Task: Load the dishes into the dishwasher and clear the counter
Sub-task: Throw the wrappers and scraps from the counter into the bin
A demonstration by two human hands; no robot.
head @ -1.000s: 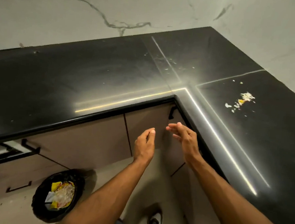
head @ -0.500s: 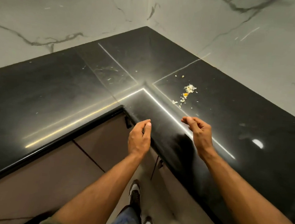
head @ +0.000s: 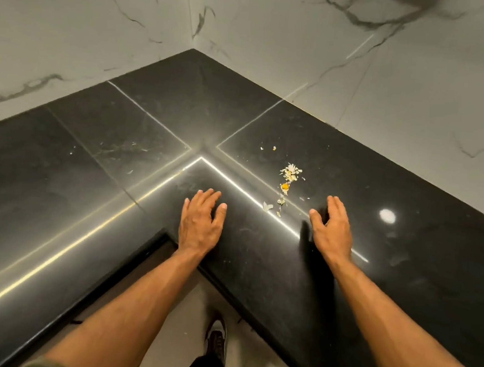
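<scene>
Crumbs (head: 286,181) on counter (head: 91,171) between left hand (head: 201,223) and right hand (head: 331,228), slightly beyond; both hands relaxed, empty.

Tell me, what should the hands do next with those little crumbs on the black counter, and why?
Probably sweep them together. The food scraps lie loose on the black counter, between and just beyond both hands. The right hand is open and nearest, so it could brush them toward the open left hand near the counter's edge.
</scene>
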